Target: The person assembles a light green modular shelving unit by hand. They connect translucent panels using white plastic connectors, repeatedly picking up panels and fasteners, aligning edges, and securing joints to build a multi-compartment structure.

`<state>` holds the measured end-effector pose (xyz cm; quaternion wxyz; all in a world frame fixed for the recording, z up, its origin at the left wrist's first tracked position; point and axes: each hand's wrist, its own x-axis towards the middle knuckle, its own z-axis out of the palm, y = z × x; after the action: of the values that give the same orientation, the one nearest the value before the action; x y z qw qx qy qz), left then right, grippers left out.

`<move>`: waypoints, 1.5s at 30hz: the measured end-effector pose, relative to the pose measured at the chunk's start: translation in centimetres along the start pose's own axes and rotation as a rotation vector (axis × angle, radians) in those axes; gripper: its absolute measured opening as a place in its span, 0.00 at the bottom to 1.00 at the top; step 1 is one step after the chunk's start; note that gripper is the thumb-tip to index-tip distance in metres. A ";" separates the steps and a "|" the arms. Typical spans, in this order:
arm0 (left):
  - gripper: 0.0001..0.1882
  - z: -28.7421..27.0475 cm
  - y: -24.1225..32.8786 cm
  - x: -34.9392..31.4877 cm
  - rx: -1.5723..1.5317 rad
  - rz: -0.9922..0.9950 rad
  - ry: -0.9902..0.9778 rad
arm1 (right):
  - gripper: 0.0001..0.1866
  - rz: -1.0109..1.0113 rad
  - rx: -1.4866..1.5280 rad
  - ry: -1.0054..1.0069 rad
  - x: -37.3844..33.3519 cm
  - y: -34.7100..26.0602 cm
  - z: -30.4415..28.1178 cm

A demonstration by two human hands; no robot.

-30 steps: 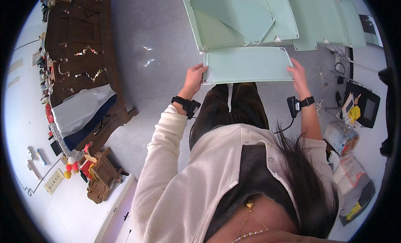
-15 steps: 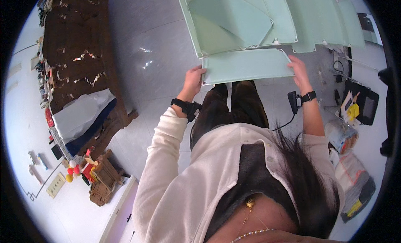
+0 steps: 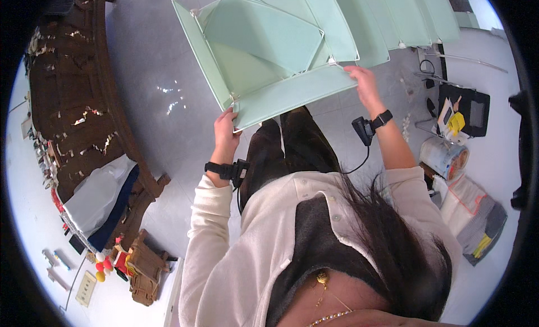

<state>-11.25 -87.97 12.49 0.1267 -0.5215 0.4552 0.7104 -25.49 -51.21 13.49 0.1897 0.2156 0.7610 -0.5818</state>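
Note:
A pale green rectangular panel (image 3: pixel 292 98) with a thin white edge lies between my hands. My left hand (image 3: pixel 225 130) grips its left end, fingers curled over the near corner. At the right end, my right hand (image 3: pixel 364 84) pinches the far corner beside a white connector (image 3: pixel 332 61). The panel's far edge meets the near side of an open box of matching green panels (image 3: pixel 199 60); whether it is locked in cannot be seen. Another connector (image 3: pixel 233 96) shows at the left corner. Slanting white-edged panels (image 3: pixel 264 29) are visible inside the box.
More green panels (image 3: pixel 410 18) stand joined at the far right. A long dark wooden bench (image 3: pixel 67 96) with a white sheet (image 3: pixel 95 189) runs along the left. On the right are a black case (image 3: pixel 477 116), a round tub (image 3: pixel 441 158) and a folded bag (image 3: pixel 474 214).
The panel has tilted and moved up against the box, closing the gap between them. Both hands have moved left in view with it; the whole view has shifted as well.

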 end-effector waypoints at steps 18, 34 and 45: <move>0.16 0.7 -0.2 1.6 -0.409 -0.130 0.155 | 0.21 -0.128 -0.048 0.100 3.1 -0.1 1.6; 0.20 2.4 0.3 0.2 -0.715 -0.113 0.223 | 0.22 -0.199 -0.356 0.111 3.9 -3.1 2.0; 0.27 6.1 4.6 -2.2 -0.103 0.312 0.416 | 0.20 -0.191 -0.475 0.116 3.7 -3.9 2.0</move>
<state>-17.12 -85.12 17.01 -0.1071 -0.5856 0.5095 0.6212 -30.68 -53.59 14.12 0.1353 0.1250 0.9028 -0.3885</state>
